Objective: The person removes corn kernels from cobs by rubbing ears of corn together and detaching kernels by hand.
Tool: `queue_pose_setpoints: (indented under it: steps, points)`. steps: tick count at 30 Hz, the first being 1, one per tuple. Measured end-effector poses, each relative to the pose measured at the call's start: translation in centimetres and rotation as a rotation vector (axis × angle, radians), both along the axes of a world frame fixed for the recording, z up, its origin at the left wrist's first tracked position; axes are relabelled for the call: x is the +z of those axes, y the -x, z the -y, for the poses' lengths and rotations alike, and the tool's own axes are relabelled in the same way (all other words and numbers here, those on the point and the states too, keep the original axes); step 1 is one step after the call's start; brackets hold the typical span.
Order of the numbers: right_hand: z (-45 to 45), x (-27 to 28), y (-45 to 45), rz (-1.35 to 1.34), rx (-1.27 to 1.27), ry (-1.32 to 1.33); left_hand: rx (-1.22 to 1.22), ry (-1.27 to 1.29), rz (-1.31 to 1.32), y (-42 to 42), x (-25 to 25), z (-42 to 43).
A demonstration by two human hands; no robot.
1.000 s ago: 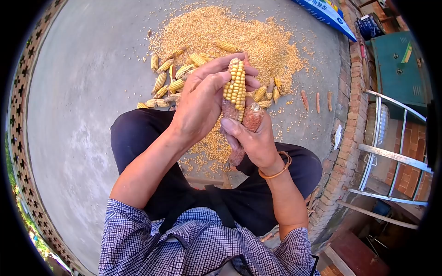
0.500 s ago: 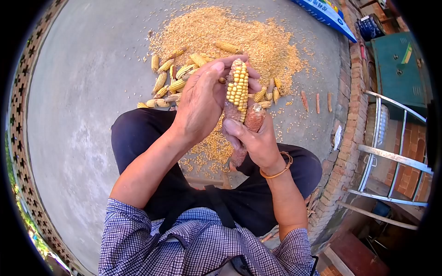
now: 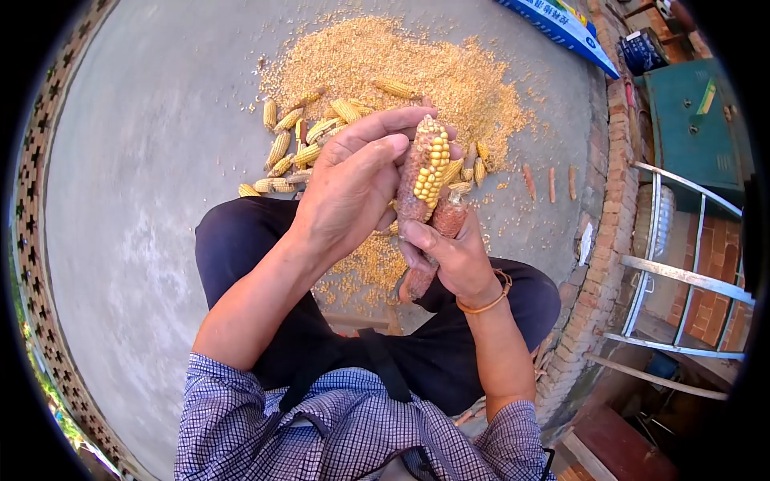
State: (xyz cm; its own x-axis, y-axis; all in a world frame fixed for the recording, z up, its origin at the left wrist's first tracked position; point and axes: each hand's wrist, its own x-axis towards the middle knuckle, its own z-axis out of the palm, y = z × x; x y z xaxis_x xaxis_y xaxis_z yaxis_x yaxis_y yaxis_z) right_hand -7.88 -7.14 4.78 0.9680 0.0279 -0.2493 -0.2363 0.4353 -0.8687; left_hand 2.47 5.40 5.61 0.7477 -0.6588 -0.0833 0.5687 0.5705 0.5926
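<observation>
A partly shelled corn cob (image 3: 414,181) stands tilted between my hands, with a patch of yellow kernels on its right side and bare reddish core on its left. My left hand (image 3: 349,180) curls around its upper part, fingers behind it and thumb along its left side. Lower down, my right hand (image 3: 455,255), with a bracelet at the wrist, grips the cob's base. That same hand also holds a bare cob (image 3: 450,216) against it, whose lower end appears below the fingers. Loose kernels (image 3: 361,268) lie on the ground between my legs.
Ahead, a wide heap of shelled kernels (image 3: 369,52) covers the concrete. Several corn ears (image 3: 279,150) lie at its near edge. Bare cobs (image 3: 552,184) rest to the right, near a brick edging (image 3: 605,232). A blue bag (image 3: 561,32) and a metal frame (image 3: 682,272) are beyond.
The cob has turned in my hands, so more bare core faces me and fewer kernels show. My left thumb has shifted slightly right and down; the right hand keeps its grip.
</observation>
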Motion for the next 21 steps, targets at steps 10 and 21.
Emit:
queue_pose_setpoints:
  steps: [10, 21]
  points:
    - [-0.11, -0.57, 0.11, 0.051, -0.04, 0.077, 0.002, 0.001, 0.047, -0.18, 0.64, -0.48]
    - [-0.56, -0.34, 0.17, 0.025, -0.147, 0.252, 0.021, -0.016, 0.115, -0.29, 0.11, -0.46]
